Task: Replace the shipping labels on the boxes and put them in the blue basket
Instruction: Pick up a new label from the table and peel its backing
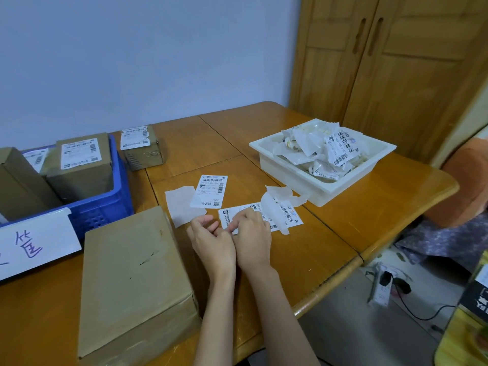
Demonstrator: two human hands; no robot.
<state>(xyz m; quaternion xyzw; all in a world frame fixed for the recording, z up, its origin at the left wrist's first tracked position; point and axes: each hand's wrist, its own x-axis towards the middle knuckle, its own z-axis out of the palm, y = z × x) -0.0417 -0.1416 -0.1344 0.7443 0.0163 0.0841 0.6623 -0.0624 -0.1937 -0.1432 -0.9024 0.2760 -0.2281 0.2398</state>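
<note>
Both hands picking at shipping label, bare box beside

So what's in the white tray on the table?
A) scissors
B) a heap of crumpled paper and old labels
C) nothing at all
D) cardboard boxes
B: the white tray is piled with crumpled backing paper and peeled labels, barcodes showing on some of them.

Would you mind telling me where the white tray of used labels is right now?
In the head view, the white tray sits on the right side of the wooden table, beyond the hands and right of the loose shipping label.
</note>
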